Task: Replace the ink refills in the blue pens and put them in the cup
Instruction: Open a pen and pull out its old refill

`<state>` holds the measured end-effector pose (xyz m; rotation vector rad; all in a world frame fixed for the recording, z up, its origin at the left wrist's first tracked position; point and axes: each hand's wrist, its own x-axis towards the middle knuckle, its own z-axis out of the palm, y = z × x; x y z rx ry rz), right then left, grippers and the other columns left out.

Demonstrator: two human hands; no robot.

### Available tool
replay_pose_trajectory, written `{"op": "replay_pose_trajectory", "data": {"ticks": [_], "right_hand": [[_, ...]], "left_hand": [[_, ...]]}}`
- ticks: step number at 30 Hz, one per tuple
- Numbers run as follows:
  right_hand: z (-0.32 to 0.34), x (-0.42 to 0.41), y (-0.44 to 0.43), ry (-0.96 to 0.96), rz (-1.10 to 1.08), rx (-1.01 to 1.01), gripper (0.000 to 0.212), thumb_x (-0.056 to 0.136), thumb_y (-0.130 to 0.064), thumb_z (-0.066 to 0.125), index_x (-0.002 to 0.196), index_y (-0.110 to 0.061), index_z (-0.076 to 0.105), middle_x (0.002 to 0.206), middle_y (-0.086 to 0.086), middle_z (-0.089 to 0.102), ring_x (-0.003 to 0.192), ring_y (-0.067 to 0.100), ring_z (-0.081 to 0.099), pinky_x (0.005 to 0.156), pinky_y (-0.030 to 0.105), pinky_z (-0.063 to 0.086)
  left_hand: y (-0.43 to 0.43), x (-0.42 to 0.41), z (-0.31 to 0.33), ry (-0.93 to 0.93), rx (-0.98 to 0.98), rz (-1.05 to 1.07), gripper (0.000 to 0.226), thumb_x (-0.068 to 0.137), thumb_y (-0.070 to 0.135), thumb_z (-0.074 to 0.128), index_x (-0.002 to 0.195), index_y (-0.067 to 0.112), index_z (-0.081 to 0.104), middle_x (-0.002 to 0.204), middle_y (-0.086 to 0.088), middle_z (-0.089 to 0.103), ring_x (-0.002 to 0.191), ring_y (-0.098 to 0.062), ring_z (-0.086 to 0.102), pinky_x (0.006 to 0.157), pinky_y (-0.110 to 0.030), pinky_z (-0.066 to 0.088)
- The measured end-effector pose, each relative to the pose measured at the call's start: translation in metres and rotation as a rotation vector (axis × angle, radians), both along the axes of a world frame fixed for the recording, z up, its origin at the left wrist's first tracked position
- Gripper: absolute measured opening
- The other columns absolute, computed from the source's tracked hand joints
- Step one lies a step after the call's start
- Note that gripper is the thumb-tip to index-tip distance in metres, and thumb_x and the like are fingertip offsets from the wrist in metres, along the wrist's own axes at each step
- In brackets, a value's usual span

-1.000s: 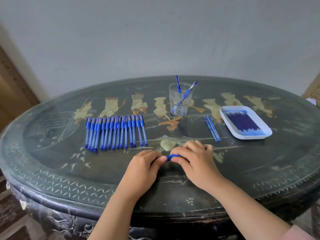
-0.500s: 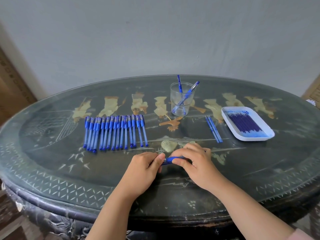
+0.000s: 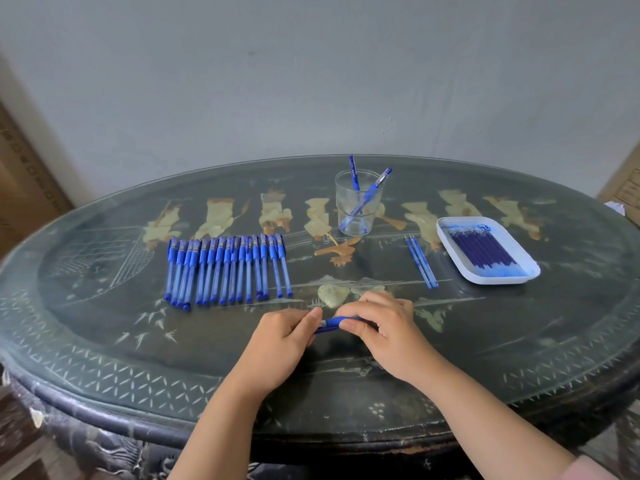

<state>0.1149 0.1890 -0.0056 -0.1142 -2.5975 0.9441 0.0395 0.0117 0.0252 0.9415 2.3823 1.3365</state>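
On the left of the bench [image 3: 104,344], a row of blue pens [image 3: 227,270] is lying side by side, caps pointing away from us. Just in front of it and to the right, our left grip [image 3: 280,344] is curling in and pinching one end of a single blue pen [image 3: 330,323] between thumb and forefinger. The pen is lying crosswise, low over the bench near its front edge. Behind it, a clear cup [image 3: 356,216] is standing upright and holding two blue pens [image 3: 379,183], both leaning. Our right grip [image 3: 388,337] is closing round the other end of the held pen, thumb underneath and fingers curled over the barrel. Further right, two loose refills [image 3: 421,263] are lying side by side. Beside them, apart, a white tray [image 3: 502,279] is holding a bundle of refills [image 3: 481,249].
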Motion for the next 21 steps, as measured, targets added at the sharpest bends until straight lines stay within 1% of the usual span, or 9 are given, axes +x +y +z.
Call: {"op": "replay_pose_trajectory", "data": {"ticks": [3, 5, 7, 9, 12, 15, 17, 19, 21], "right_hand": [[0.001, -0.001, 0.006, 0.069, -0.048, -0.100, 0.022, 0.084, -0.054, 0.052, 0.101, -0.046, 0.065, 0.087, -0.019, 0.060, 0.096, 0.003, 0.051, 0.092, 0.046, 0.038], [0.000, -0.001, 0.010, 0.106, -0.084, -0.141, 0.021, 0.083, -0.054, 0.052, 0.097, -0.047, 0.066, 0.089, -0.021, 0.062, 0.098, 0.003, 0.052, 0.090, 0.049, 0.043], [-0.002, -0.001, 0.007, 0.115, -0.077, -0.091, 0.021, 0.084, -0.056, 0.048, 0.100, -0.050, 0.061, 0.089, -0.020, 0.061, 0.098, 0.004, 0.053, 0.087, 0.052, 0.044], [-0.002, -0.002, 0.006, 0.137, -0.096, -0.094, 0.021, 0.085, -0.056, 0.047, 0.103, -0.052, 0.057, 0.089, -0.019, 0.060, 0.097, 0.005, 0.054, 0.084, 0.054, 0.045], [-0.002, -0.001, 0.008, 0.183, -0.141, -0.094, 0.022, 0.088, -0.055, 0.046, 0.107, -0.050, 0.058, 0.093, -0.020, 0.060, 0.096, 0.007, 0.057, 0.082, 0.055, 0.046], [-0.002, 0.000, 0.009, 0.220, -0.162, -0.103, 0.020, 0.091, -0.055, 0.046, 0.105, -0.054, 0.060, 0.096, -0.020, 0.060, 0.091, 0.008, 0.061, 0.083, 0.055, 0.047], [-0.002, 0.000, 0.009, 0.244, -0.181, -0.101, 0.018, 0.091, -0.054, 0.048, 0.105, -0.060, 0.059, 0.096, -0.021, 0.061, 0.087, 0.007, 0.064, 0.082, 0.054, 0.049], [-0.002, 0.000, 0.010, 0.246, -0.200, -0.089, 0.019, 0.092, -0.052, 0.049, 0.107, -0.056, 0.060, 0.095, -0.022, 0.062, 0.086, 0.004, 0.064, 0.081, 0.054, 0.049], [-0.004, 0.000, 0.010, 0.236, -0.221, -0.038, 0.021, 0.092, -0.051, 0.050, 0.109, -0.050, 0.062, 0.094, -0.022, 0.062, 0.086, 0.001, 0.063, 0.083, 0.051, 0.047]], "left_hand": [[-0.006, -0.005, 0.000, -0.212, 0.122, 0.101, 0.054, 0.102, 0.035, 0.045, 0.052, 0.017, 0.054, 0.053, 0.006, 0.047, 0.053, -0.007, 0.042, 0.061, -0.022, 0.035], [-0.012, -0.008, 0.001, -0.321, 0.241, 0.161, 0.055, 0.102, 0.040, 0.044, 0.051, 0.020, 0.043, 0.055, 0.005, 0.038, 0.056, -0.013, 0.037, 0.064, -0.028, 0.031], [-0.013, -0.007, 0.000, -0.184, 0.175, 0.150, 0.050, 0.099, 0.045, 0.044, 0.058, 0.017, 0.044, 0.057, 0.004, 0.039, 0.058, -0.011, 0.037, 0.062, -0.024, 0.030], [-0.009, -0.006, -0.004, -0.062, 0.148, 0.151, 0.044, 0.093, 0.047, 0.044, 0.062, 0.017, 0.055, 0.059, 0.006, 0.048, 0.057, -0.005, 0.042, 0.059, -0.017, 0.033], [-0.007, -0.005, -0.011, 0.079, 0.199, 0.188, 0.031, 0.093, 0.046, 0.050, 0.074, 0.026, 0.064, 0.072, 0.010, 0.061, 0.074, -0.005, 0.054, 0.067, -0.011, 0.037], [-0.008, -0.007, -0.018, 0.237, 0.186, 0.263, 0.016, 0.088, 0.041, 0.060, 0.084, 0.027, 0.066, 0.085, 0.010, 0.060, 0.085, -0.007, 0.054, 0.075, -0.008, 0.037], [-0.007, -0.008, -0.025, 0.377, 0.088, 0.285, 0.012, 0.084, 0.033, 0.071, 0.090, 0.023, 0.071, 0.089, 0.010, 0.059, 0.087, -0.009, 0.053, 0.080, -0.015, 0.040], [-0.005, -0.009, -0.032, 0.502, -0.068, 0.314, 0.016, 0.076, 0.031, 0.081, 0.088, 0.021, 0.074, 0.087, 0.006, 0.059, 0.083, -0.017, 0.053, 0.076, -0.030, 0.044], [-0.003, -0.008, -0.032, 0.511, -0.145, 0.352, 0.019, 0.073, 0.034, 0.083, 0.084, 0.022, 0.074, 0.083, 0.005, 0.058, 0.078, -0.021, 0.055, 0.071, -0.035, 0.046]]}}
